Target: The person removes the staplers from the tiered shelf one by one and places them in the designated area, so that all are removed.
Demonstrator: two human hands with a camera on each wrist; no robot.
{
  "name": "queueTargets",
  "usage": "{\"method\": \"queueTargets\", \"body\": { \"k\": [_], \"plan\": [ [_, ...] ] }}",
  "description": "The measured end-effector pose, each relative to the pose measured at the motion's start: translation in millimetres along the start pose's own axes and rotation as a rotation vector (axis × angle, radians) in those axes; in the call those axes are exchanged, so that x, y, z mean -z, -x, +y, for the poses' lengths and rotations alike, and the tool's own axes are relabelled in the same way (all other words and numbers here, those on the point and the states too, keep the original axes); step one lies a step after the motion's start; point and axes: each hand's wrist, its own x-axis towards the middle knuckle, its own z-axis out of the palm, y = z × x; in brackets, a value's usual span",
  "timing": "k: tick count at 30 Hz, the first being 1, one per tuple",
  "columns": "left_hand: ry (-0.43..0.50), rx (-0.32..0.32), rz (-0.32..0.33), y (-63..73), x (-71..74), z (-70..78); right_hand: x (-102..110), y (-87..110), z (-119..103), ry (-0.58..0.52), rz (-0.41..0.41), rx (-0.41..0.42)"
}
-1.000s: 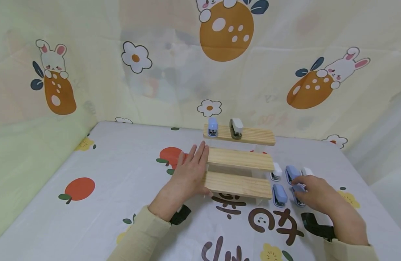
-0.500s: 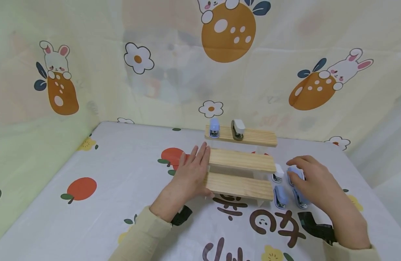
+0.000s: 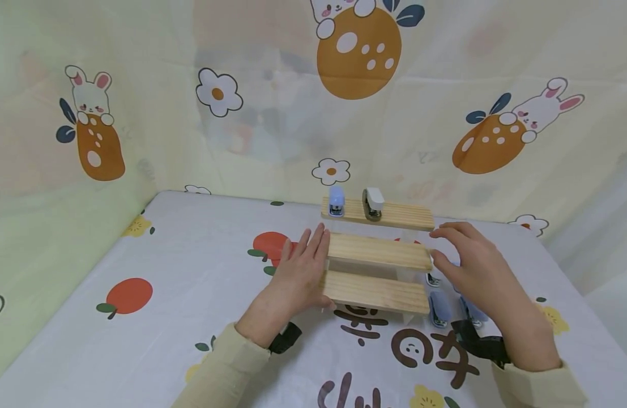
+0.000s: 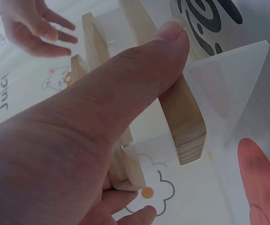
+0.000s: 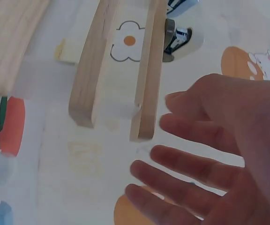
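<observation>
A three-tier shelf with wooden planks [image 3: 379, 252] and clear side supports stands on the table. My left hand [image 3: 300, 277] rests against its left end with straight fingers; in the left wrist view its thumb [image 4: 139, 70] lies over the end of the front plank [image 4: 186, 131]. Beside the shelf's right end, my right hand [image 3: 478, 272] is in the air, holding nothing; the right wrist view shows its fingers [image 5: 182, 159] loosely spread, apart from the planks. On the top tier stand a light blue mini stapler [image 3: 336, 199] and a white-and-dark mini stapler [image 3: 374, 203].
More mini staplers lie right of the shelf, partly hidden by my right hand: a blue one [image 3: 439, 309], another blue one [image 3: 471, 309] and a white one [image 3: 433, 280]. A printed cloth [image 3: 201, 255] covers the table; a patterned curtain [image 3: 272, 136] hangs behind.
My right hand has let go of the staplers at the right, risen and moved left toward the shelf's right end. The left hand keeps its place on the shelf.
</observation>
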Motion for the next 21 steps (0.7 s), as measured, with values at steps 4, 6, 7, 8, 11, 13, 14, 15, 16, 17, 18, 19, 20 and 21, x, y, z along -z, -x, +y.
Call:
{"method": "queueTargets", "body": {
  "k": [4,6,7,8,11,13,14,15,16,17,18,19,20,21],
  "plan": [
    [-0.004,0.001,-0.005,-0.3,0.0,-0.7,-1.9,-8.3,-8.9,-0.004,0.033,0.027],
    [-0.004,0.003,-0.009,-0.5,0.0,-0.9,-2.9,-12.8,-13.3,0.000,0.040,0.033],
    [-0.003,0.004,-0.012,-0.8,-0.2,-0.7,-3.5,-14.6,-15.3,0.003,0.038,0.033],
    [-0.001,0.004,-0.012,-0.9,-0.2,-0.5,-4.2,-16.4,-17.0,0.003,0.038,0.036],
    [0.000,0.003,-0.016,-1.0,-0.6,0.1,-5.7,-21.4,-22.1,0.009,0.042,0.047],
    [-0.001,0.002,-0.014,-1.2,-0.8,0.3,-6.7,-25.0,-25.5,0.008,0.049,0.060],
    [-0.003,0.002,-0.013,-1.3,-1.0,0.3,-7.2,-26.9,-27.2,0.002,0.052,0.067],
    [-0.007,0.003,-0.014,-1.4,-1.1,0.2,-7.7,-29.0,-29.2,-0.004,0.053,0.072],
    [-0.008,0.004,-0.014,-1.5,-1.2,0.2,-8.5,-31.4,-31.1,-0.012,0.054,0.077],
    [-0.009,0.005,-0.014,-1.7,-1.1,0.1,-9.5,-34.0,-32.7,-0.019,0.051,0.081],
    [-0.011,0.007,-0.014,-1.7,-1.1,-0.1,-10.8,-36.7,-34.3,-0.028,0.049,0.088],
    [-0.012,0.009,-0.015,-1.8,-1.1,-0.2,-12.2,-39.6,-35.9,-0.035,0.046,0.094],
    [-0.011,0.011,-0.016,-1.7,-0.9,-0.4,-14.0,-42.7,-37.5,-0.042,0.042,0.100],
    [-0.010,0.014,-0.017,-1.7,-0.8,-0.5,-15.9,-45.8,-39.0,-0.049,0.041,0.110]
  ]
}}
